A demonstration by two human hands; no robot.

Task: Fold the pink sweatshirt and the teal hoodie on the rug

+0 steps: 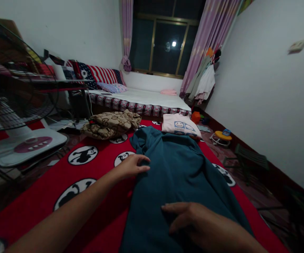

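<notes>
A dark teal garment point(170, 168) lies spread out lengthwise in front of me, with soft creases and a bunched far left corner. I cannot tell what kind of garment it is. My left hand point(134, 166) is at its left edge, thumb and fingers apart with nothing between them. Over the near middle of the cloth is my right hand point(191, 219), index finger stretched out and holding nothing. Whether either hand presses on the fabric is hard to tell. Beyond the garment's far end sits a folded pale pink shirt point(174, 121) with smiley prints.
The garment rests on a red blanket point(99, 207) with black-and-white round motifs. A brown patterned cloth bundle point(112, 124) lies at the far left. A fan point(33, 140) stands left, a yellow stool point(222, 136) right. Behind is a bed point(146, 95) below the window.
</notes>
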